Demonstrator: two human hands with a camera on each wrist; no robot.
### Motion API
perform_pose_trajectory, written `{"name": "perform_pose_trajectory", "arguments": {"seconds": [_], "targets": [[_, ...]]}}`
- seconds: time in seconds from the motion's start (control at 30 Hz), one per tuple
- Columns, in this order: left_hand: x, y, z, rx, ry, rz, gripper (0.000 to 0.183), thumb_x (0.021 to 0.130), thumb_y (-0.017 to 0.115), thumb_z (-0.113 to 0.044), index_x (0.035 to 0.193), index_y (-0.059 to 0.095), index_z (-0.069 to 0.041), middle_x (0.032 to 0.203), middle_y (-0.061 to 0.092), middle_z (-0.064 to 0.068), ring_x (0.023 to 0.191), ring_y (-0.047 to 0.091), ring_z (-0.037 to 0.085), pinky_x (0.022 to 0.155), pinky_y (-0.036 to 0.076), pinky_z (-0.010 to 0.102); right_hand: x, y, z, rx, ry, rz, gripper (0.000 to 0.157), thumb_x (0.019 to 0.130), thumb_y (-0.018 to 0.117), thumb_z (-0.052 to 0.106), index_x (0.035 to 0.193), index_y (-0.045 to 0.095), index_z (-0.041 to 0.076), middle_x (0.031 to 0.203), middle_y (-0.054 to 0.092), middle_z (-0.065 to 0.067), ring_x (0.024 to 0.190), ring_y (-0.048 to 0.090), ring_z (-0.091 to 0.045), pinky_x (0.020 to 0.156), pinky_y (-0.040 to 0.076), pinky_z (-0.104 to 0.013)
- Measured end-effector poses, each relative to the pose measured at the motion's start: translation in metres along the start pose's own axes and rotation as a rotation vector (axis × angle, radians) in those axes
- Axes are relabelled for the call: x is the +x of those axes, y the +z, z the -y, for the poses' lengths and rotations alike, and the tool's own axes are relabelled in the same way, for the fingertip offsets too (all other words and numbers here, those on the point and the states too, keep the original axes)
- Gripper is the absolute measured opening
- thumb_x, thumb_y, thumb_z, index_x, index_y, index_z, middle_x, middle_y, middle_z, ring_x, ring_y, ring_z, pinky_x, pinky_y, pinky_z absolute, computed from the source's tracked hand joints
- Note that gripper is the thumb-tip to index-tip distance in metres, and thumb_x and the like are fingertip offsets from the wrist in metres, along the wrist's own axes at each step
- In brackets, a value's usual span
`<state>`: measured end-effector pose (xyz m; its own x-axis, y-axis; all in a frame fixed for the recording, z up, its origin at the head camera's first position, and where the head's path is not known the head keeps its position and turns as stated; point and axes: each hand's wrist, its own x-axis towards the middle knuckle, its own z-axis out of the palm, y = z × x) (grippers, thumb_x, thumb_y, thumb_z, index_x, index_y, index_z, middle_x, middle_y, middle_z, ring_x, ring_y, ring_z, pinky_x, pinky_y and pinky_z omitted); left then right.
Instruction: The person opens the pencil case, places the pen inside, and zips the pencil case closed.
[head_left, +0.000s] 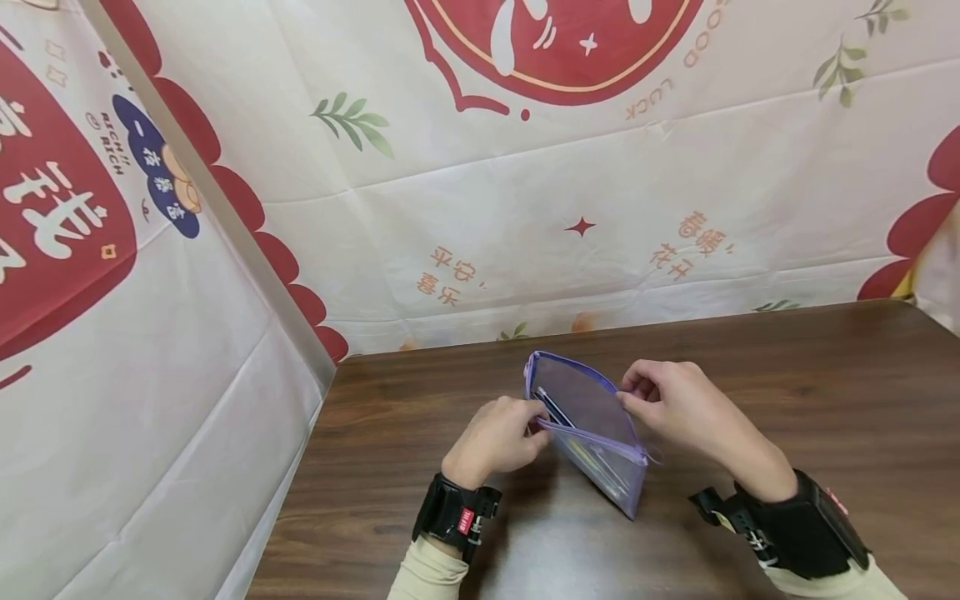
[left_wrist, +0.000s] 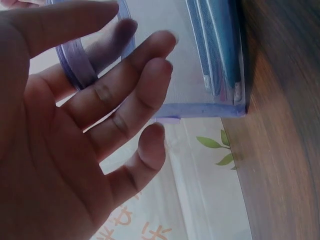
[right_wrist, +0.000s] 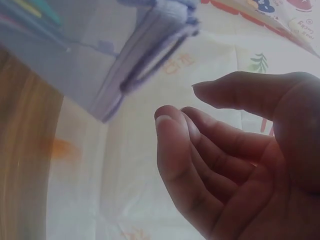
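A see-through mesh pencil case with purple edging stands tilted on the table, its zipped mouth spread wide. Several pens and pencils show through its wall, and a few dark ones lean at the left end. My left hand holds the near rim at that end; in the left wrist view its index finger passes behind the purple band. At the far rim is my right hand, fingers bent, the thumb tip overlapping the edging. In the right wrist view a gap shows between thumb and fingers, beside the zip end.
The brown wooden table runs back to a white printed cloth hanging behind it. Another printed cloth hangs along the left side. Each wrist wears a black strapped camera.
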<state>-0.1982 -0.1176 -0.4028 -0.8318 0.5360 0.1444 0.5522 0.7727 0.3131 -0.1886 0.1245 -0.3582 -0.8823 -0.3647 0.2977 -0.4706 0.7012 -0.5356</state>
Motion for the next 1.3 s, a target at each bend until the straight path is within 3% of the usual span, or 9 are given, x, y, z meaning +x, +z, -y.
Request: {"name": "perform_pose_trajectory", "arguments": {"seconds": [0.4,0.53,0.7,0.87,1.03,1.3], "targets": [[0.001,0.009,-0.016,0.087,-0.066,-0.173,0.021,0.086,0.062,-0.028,0.069,0.056,-0.018,0.052,0.042,-0.010,0.043,0.038,0.004,0.041,0.027,0.020,-0.027,-0.015,-0.013,-0.037,0.031,0.042,0.008,0.085,0.066,0.015,0.079,0.067,0.010,0.064,0.059,0.003,0.056,0.049,-0.009,0.050,0.043,-0.027],[0.004,0.014,-0.018,0.107,-0.091,-0.211,0.026,0.087,0.062,-0.028,0.065,0.051,-0.018,0.050,0.038,-0.009,0.042,0.036,0.005,0.040,0.023,0.020,-0.030,-0.015,-0.023,-0.016,0.056,0.125,0.014,0.086,0.066,0.022,0.076,0.066,0.012,0.062,0.058,0.003,0.053,0.047,-0.008,0.048,0.042,-0.026],[0.007,0.019,-0.025,0.099,-0.109,-0.306,0.027,0.087,0.062,-0.026,0.063,0.051,-0.017,0.050,0.040,-0.009,0.042,0.039,0.006,0.038,0.024,0.021,-0.032,-0.015,-0.035,0.047,0.128,0.245,0.015,0.085,0.067,0.024,0.074,0.066,0.013,0.054,0.054,0.002,0.047,0.048,-0.009,0.045,0.042,-0.027],[0.009,0.024,-0.033,0.080,-0.130,-0.377,0.027,0.087,0.061,-0.025,0.063,0.053,-0.017,0.051,0.042,-0.008,0.043,0.041,0.007,0.037,0.027,0.023,-0.030,-0.012,-0.044,0.095,0.192,0.236,0.015,0.085,0.066,0.018,0.087,0.069,0.004,0.059,0.058,-0.002,0.050,0.052,-0.013,0.048,0.045,-0.030],[0.008,0.025,-0.038,0.069,-0.135,-0.368,0.028,0.088,0.060,-0.026,0.062,0.053,-0.017,0.050,0.042,-0.008,0.042,0.040,0.006,0.036,0.026,0.022,-0.026,-0.007,-0.052,0.104,0.165,0.167,0.021,0.087,0.064,0.016,0.097,0.068,-0.002,0.068,0.063,-0.003,0.056,0.056,-0.016,0.050,0.047,-0.030],[0.002,0.018,-0.043,0.041,-0.135,-0.251,0.027,0.089,0.060,-0.026,0.065,0.053,-0.017,0.050,0.039,-0.010,0.041,0.037,0.003,0.037,0.024,0.020,-0.021,0.001,-0.061,0.090,0.137,0.106,0.020,0.086,0.066,0.018,0.096,0.070,0.001,0.081,0.069,-0.008,0.068,0.059,-0.017,0.056,0.049,-0.032]]}}
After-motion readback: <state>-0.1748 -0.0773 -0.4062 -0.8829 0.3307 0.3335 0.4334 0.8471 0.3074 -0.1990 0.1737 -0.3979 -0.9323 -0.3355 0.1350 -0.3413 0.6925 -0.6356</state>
